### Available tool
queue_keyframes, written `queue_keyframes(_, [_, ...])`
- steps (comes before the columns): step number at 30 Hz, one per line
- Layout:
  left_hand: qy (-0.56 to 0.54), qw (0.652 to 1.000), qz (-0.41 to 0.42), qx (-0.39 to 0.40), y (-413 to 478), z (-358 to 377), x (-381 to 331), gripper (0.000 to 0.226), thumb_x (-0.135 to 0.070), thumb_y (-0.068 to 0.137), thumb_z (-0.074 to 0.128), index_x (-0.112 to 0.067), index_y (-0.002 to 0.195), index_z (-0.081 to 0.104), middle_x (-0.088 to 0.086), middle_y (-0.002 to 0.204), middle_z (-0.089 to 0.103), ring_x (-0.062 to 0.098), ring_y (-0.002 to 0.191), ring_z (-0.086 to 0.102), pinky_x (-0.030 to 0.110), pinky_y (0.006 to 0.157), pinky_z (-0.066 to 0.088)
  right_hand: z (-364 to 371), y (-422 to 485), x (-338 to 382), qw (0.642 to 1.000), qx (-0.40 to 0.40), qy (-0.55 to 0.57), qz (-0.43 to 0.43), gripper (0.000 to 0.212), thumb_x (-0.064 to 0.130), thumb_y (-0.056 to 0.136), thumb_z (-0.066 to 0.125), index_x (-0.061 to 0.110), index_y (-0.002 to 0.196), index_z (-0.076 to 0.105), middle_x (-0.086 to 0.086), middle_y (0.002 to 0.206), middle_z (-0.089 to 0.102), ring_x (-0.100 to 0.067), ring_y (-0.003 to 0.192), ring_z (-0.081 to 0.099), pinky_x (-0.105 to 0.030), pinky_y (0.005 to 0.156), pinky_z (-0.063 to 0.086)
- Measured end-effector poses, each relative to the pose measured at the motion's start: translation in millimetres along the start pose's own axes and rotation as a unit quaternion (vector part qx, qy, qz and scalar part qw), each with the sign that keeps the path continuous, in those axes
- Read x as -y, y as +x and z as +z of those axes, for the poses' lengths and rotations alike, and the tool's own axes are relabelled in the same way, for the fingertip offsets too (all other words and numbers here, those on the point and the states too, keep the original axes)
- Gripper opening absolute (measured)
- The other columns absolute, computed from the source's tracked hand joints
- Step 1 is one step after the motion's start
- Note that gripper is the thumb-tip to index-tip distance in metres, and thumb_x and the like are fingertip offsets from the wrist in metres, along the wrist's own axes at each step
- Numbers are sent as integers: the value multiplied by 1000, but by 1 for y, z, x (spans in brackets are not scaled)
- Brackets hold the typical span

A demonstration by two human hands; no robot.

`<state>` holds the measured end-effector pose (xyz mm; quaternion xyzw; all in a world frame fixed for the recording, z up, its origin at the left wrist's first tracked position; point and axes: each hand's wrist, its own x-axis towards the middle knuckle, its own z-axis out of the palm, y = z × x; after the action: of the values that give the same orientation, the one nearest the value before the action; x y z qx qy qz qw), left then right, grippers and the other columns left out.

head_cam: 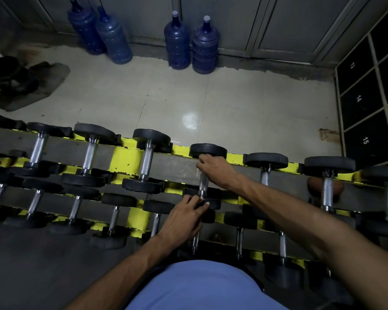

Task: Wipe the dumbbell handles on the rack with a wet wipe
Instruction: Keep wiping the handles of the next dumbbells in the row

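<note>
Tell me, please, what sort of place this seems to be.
Most likely a gym's free-weights corner: rows of dumbbells sit on a yellow-painted rack, numbered lockers stand at the right, and big blue water jugs line the far wall.

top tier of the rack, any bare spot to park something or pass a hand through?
Best: grey shelf strip between the dumbbell under the right hand and left hand and its left neighbour. Tiled floor behind the rack, up to the water jugs, is bare too. Crowded: right of that dumbbell, forearm crosses; lower tier, heads close together.
</note>
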<state>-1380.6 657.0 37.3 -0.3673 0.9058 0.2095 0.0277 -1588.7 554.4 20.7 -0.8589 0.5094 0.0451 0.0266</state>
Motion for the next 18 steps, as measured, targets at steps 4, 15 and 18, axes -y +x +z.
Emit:
queue_keyframes(4, [0, 1000, -2, 1, 0, 0, -1, 61, -30, 95, 65, -21, 154, 48, 4, 142, 48, 24, 125, 47, 38, 91, 58, 21, -14, 11, 998, 1, 55, -28, 18, 10, 87, 66, 12, 102, 57, -9, 103, 51, -23, 87, 54, -37, 59, 51])
queue_keyframes(15, [-1, 1000, 2, 5, 2, -1, 2, 61, -28, 92, 67, -20, 150, 53, 3, 135, 52, 24, 119, 50, 38, 86, 60, 30, -18, 8, 914, -86, 286, 274, 13, 21, 87, 62, 23, 86, 49, -4, 78, 60, -29, 71, 57, -33, 57, 36])
queue_keyframes(18, [4, 1000, 1, -1, 3, -2, 1, 60, -29, 91, 69, -21, 149, 55, 2, 130, 53, 22, 115, 50, 33, 82, 60, 40, -12, -1, 837, -82, 374, 391, 12, 23, 82, 68, 24, 77, 57, 3, 71, 63, -22, 70, 61, -31, 61, 46])
